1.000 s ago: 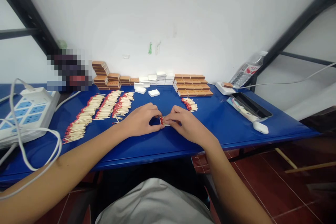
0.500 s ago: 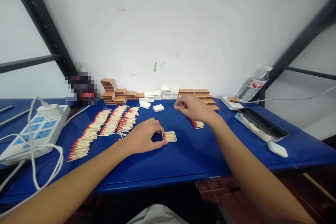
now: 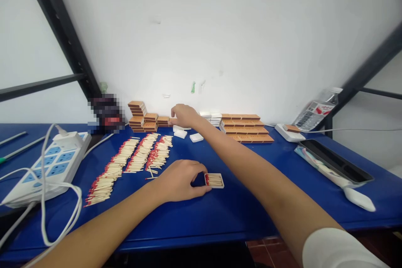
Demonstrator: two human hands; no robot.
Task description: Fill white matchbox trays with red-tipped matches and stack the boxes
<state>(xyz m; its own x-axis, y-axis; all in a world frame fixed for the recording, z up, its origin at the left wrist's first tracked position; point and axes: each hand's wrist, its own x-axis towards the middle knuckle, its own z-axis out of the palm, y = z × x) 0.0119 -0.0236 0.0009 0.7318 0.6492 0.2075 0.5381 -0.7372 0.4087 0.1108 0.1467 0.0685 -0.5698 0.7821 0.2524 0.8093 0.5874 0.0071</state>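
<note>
A small white matchbox tray lies on the blue table, holding red-tipped matches. Its left end is pinched between the thumb and fingers of my left hand. My right hand reaches across to the back, fingers curled down at a brown matchbox cover at the end of the low row; the fingers partly hide it. Just below that hand lie loose white trays, and another white tray sits apart to the right. Three long heaps of matches spread left of my hands.
Stacked brown matchboxes stand back left, with stepped rows of more matchboxes at the back right. A white power strip with looping cables occupies the left. A plastic bottle, a black tray and a white object are right.
My right hand has moved left and back, from the small match heap at right to the brown matchbox cover. My left hand still holds the tray. The view has shifted slightly.
</note>
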